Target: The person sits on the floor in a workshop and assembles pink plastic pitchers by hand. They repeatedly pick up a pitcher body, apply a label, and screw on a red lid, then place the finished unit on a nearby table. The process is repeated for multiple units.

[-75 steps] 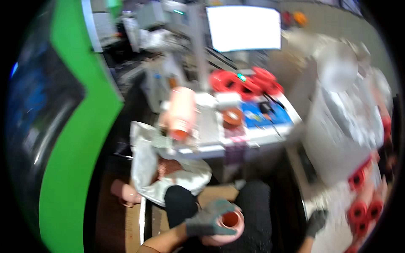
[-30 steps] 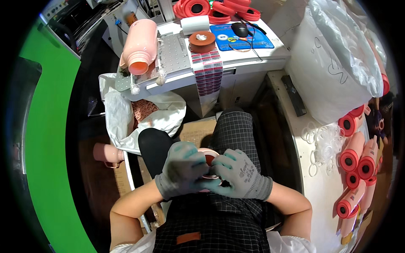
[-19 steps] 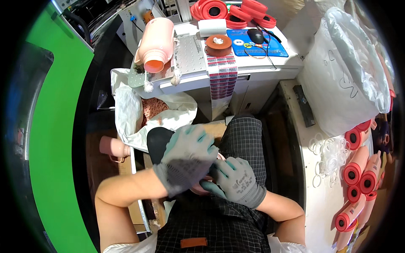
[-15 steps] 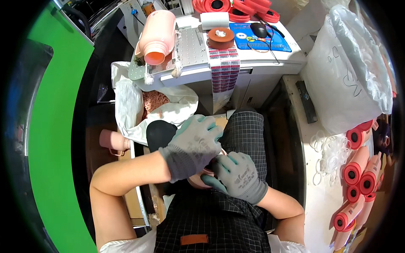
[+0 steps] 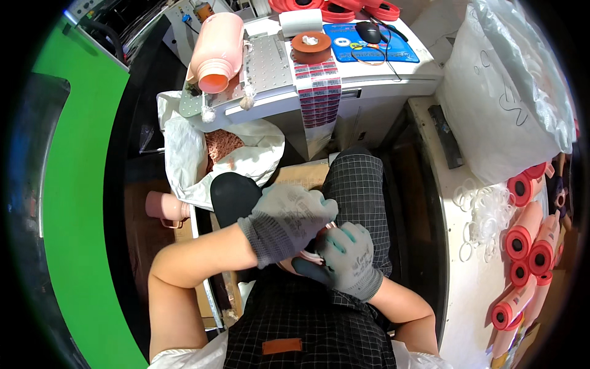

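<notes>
Sitting in the person's lap between the knees, a pale pink, round-mouthed bottle (image 5: 311, 257) lies mostly covered by the two gloved hands. The right hand (image 5: 349, 257), in a grey knitted glove with pale green fingertips, is clamped around the bottle's mouth, fingers over one side and thumb against the other. The left hand (image 5: 294, 222), gloved alike, is just beside it over the mouth with its fingers curled — what they close on is hidden, so I cannot tell.

Ahead, a white desk (image 5: 362, 72) carries a large pale pink bottle (image 5: 218, 40) lying on a perforated metal plate (image 5: 270, 61), a brown round reel (image 5: 310, 49) above a hanging strip of printed labels (image 5: 318, 101), and a black computer mouse (image 5: 370, 32) on a blue mat (image 5: 396, 52). Below it at left, an open white sack (image 5: 179, 157) holds small pinkish pieces (image 5: 222, 147). To the right — near a tall white plastic bag (image 5: 485, 117) — lie translucent rings (image 5: 487, 216) in a heap.
</notes>
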The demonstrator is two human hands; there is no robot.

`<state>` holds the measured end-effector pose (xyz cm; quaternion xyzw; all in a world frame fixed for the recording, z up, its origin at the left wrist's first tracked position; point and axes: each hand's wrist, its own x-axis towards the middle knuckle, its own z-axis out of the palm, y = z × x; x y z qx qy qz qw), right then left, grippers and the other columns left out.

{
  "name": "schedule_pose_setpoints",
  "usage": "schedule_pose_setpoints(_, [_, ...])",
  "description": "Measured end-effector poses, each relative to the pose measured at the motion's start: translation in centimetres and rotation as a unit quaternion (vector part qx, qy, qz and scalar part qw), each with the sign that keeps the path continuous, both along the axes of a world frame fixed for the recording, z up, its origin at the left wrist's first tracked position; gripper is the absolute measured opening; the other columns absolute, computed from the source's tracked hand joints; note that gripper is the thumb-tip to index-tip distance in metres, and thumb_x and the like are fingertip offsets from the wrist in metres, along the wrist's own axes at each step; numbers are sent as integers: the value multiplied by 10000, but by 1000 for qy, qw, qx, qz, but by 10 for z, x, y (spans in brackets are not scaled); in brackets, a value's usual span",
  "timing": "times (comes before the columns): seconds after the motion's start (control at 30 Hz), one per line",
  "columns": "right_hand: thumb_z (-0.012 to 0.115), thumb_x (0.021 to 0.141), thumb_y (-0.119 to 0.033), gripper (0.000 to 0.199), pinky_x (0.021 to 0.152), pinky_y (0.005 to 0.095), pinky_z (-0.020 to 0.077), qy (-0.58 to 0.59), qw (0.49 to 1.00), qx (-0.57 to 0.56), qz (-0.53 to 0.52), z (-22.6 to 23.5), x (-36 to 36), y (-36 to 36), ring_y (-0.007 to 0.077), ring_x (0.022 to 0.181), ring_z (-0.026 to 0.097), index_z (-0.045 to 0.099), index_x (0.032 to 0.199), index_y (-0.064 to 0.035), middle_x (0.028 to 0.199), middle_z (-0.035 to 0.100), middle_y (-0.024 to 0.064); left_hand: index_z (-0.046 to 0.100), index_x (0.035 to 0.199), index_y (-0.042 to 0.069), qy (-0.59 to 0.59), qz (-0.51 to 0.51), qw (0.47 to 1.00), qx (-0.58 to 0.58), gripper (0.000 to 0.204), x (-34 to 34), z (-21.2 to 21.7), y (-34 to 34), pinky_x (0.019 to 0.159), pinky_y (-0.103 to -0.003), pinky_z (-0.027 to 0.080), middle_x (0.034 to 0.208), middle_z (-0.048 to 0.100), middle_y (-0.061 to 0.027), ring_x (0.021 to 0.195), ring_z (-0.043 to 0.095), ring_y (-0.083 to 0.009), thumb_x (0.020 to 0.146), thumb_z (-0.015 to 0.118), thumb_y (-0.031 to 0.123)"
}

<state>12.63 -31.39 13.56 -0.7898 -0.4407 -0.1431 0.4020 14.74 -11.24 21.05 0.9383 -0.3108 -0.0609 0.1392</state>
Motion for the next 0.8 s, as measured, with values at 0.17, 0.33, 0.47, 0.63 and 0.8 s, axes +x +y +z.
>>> schedule_pose_setpoints(0.17, [936, 657, -287, 402, 699, 378, 507, 74, 993, 78, -45, -21, -17, -86, 269, 818, 655, 654, 873, -98, 921, 660, 82, 626, 1297, 15, -120, 78, 939, -314, 676, -19, -34, -1, 870, -484, 572, 1180, 687, -226, 1009, 711, -400, 819, 864, 429])
schedule_pose_setpoints(0.33, [821, 831, -219, 796, 874, 397, 592, 418, 889, 115, -148, -23, -57, -124, 275, 1045, 695, 411, 1456, 53, 1334, 588, 238, 680, 1278, 66, -67, 86, 984, -144, 674, -71, -76, -44, 1004, -523, 499, 1409, 590, -209, 1275, 584, -396, 850, 750, 582])
schedule_pose_setpoints(0.47, [596, 1011, -367, 680, 469, 297, 551, 723, 624, 277, -106, -52, -58, -145, 213, 577, 682, 397, 1490, 73, 996, 707, 195, 729, 1136, 65, -64, -41, 961, -266, 513, -24, -65, -53, 970, -494, 526, 1362, 645, -174, 1182, 650, -347, 863, 765, 498])
schedule_pose_setpoints(0.63, [708, 954, -522, 957, 1092, 432, 483, 495, 736, 423, -186, -49, -43, -132, 300, 1304, 571, 296, 1580, 72, 1478, 507, 231, 693, 1146, 44, -266, 244, 890, -279, 388, 133, -62, 19, 939, -456, 538, 1104, 715, -112, 1035, 658, -360, 861, 791, 289])
schedule_pose_setpoints(0.8, [886, 831, -427, 1186, 1198, 454, 378, 356, 850, 306, -238, -58, -25, -123, 314, 1447, 442, 158, 1647, 33, 1612, 354, 223, 738, 1071, 56, -264, 268, 918, -128, 341, 242, -98, 74, 951, -440, 527, 1117, 739, -92, 1063, 674, -324, 854, 803, 312])
